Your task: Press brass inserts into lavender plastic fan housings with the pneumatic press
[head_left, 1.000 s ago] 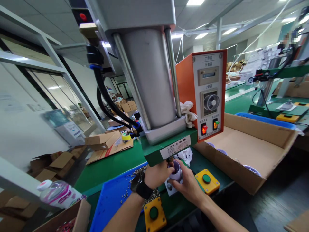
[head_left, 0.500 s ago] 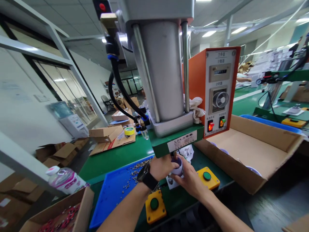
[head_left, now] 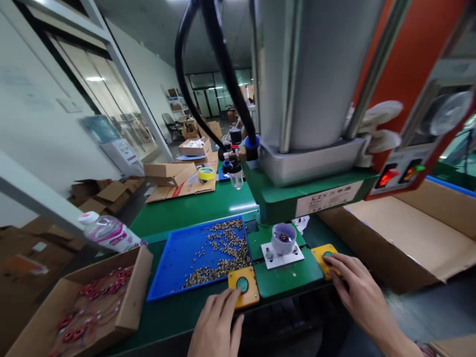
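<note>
My left hand [head_left: 217, 320] rests its stretched fingertips on the left yellow button box [head_left: 250, 295], right beside its green button. At the right yellow button box [head_left: 319, 254], my right hand [head_left: 357, 285] has its fingers extended over the green button. Neither hand holds anything. Between them a pale purple cup-shaped part [head_left: 278, 246] stands upright on a white plate [head_left: 268, 263], with a small dark piece inside its bottom. The press head [head_left: 312, 198] sits above the cup; its ram tip is hidden.
Left of the press lies a blue tray [head_left: 174, 263] with many small metal pieces. A cardboard box [head_left: 136, 292] with red wired parts is at the lower left, near a plastic bottle [head_left: 111, 233]. A large open carton [head_left: 401, 218] stands at right.
Both hands have let go of the purple cup and moved down and apart to the two button boxes. The cup stays under the press. The camera view has shifted closer to the press.
</note>
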`<act>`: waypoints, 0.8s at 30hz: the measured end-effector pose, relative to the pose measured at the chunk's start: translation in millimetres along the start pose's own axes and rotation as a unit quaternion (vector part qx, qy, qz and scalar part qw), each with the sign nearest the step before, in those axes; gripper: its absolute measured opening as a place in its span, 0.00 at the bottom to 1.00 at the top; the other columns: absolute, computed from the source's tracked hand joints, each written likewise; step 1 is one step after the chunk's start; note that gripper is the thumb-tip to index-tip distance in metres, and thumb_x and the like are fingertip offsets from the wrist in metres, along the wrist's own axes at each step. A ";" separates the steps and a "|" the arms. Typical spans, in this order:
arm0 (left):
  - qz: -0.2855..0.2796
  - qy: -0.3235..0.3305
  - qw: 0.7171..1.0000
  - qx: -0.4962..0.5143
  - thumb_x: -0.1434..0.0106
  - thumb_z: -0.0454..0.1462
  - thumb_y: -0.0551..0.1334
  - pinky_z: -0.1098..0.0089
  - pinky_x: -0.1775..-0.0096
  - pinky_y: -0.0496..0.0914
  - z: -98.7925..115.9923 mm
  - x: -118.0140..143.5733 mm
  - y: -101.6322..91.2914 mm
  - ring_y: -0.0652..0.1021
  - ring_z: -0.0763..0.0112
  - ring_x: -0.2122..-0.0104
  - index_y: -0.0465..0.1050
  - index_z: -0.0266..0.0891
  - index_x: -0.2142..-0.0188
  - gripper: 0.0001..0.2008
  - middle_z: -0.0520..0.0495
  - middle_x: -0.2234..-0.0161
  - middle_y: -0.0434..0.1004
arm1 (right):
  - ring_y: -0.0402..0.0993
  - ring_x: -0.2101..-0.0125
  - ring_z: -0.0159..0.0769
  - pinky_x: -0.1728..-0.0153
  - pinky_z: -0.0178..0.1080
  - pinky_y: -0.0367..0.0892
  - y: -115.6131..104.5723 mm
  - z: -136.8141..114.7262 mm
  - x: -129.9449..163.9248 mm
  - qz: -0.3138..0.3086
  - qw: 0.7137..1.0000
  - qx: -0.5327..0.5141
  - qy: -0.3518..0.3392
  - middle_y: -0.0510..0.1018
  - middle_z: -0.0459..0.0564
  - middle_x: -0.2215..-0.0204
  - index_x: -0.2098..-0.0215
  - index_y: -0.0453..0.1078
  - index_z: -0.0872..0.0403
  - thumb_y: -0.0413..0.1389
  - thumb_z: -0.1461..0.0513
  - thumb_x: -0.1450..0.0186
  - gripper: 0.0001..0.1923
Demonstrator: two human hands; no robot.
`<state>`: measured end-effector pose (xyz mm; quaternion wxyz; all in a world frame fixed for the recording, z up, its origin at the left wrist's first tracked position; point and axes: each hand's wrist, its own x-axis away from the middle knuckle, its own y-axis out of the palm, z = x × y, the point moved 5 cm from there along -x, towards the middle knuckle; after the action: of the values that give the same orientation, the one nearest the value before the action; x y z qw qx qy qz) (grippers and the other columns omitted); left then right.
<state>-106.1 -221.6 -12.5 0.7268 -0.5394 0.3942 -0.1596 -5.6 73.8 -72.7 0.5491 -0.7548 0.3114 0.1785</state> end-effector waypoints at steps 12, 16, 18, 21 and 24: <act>-0.043 0.011 0.996 -0.081 0.37 0.34 0.55 0.60 0.61 0.76 17.4 -16.4 12.2 0.76 0.61 0.60 0.70 0.42 0.50 0.16 0.46 0.55 0.78 | 0.70 0.61 0.43 0.56 0.48 0.65 3.8 -2.8 -4.5 0.003 0.999 0.049 0.009 0.77 0.52 0.60 0.55 0.67 0.53 0.48 0.60 0.33 0.11; -0.037 0.020 0.992 -0.123 0.38 0.33 0.55 0.60 0.64 0.75 22.6 -22.1 14.0 0.77 0.61 0.63 0.72 0.40 0.52 0.16 0.46 0.59 0.79 | 0.70 0.60 0.42 0.56 0.47 0.65 5.7 -5.5 -5.8 0.005 0.999 0.048 0.006 0.77 0.52 0.60 0.55 0.67 0.53 0.48 0.62 0.33 0.11; -0.041 0.014 0.992 -0.120 0.38 0.33 0.55 0.60 0.64 0.74 22.9 -24.5 13.3 0.77 0.61 0.64 0.72 0.41 0.53 0.15 0.47 0.60 0.79 | 0.70 0.61 0.42 0.56 0.47 0.65 6.2 -6.2 -5.3 0.010 0.999 0.037 0.006 0.77 0.52 0.60 0.55 0.67 0.52 0.48 0.62 0.33 0.10; -0.053 -0.007 0.995 -0.086 0.37 0.35 0.55 0.60 0.61 0.74 17.5 -29.2 9.5 0.77 0.60 0.61 0.73 0.43 0.53 0.14 0.47 0.59 0.80 | 0.70 0.60 0.43 0.57 0.47 0.65 7.4 -5.4 -3.3 0.021 0.999 0.019 0.019 0.76 0.52 0.59 0.55 0.67 0.52 0.48 0.61 0.33 0.10; -0.055 -0.052 0.997 -0.032 0.36 0.37 0.54 0.59 0.57 0.74 3.2 -39.0 3.2 0.77 0.59 0.57 0.72 0.43 0.51 0.15 0.47 0.58 0.79 | 0.70 0.59 0.44 0.57 0.48 0.66 11.2 -3.0 -0.7 0.028 0.999 0.004 0.042 0.75 0.53 0.58 0.55 0.67 0.51 0.48 0.59 0.32 0.10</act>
<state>-129.3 -192.7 0.6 0.7187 -0.5908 0.3307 -0.1586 -13.8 68.9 -79.3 0.5334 -0.7502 0.3563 0.1603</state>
